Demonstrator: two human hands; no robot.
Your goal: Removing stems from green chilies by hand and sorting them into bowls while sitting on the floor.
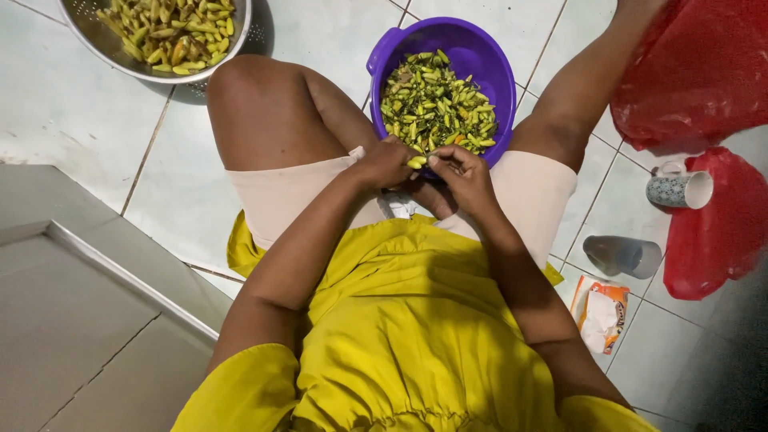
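Pale tile floor (72, 120) with dark grout lines runs under everything, and a grey raised step (88, 320) with a metal-looking edge cuts across the lower left corner. A person in a yellow-green top sits low on that floor with knees spread, a purple plastic bowl (484, 56) set between the legs. It is heaped with small green chillies (436, 108), a few yellow and orange among them.

Both hands meet just at the near rim of the bowl. The left hand (384, 162) is curled nearly closed, fingertips pinching one pale yellow-green chilli (417, 162). The right hand (464, 176) is bent in close beside it, fingers tucked narrow against the same chilli, so the two hands nearly touch.

Up at the far left, by the knee, a metal colander (108, 44) sits on the tiles holding more chillies, these looking paler and yellower. To the right lie two red plastic bags (696, 72), a patterned mug (680, 190) tipped on its side between them, a clear tumbler (624, 256) also lying down, and a crumpled orange and white packet (600, 312) nearest the person's hip.
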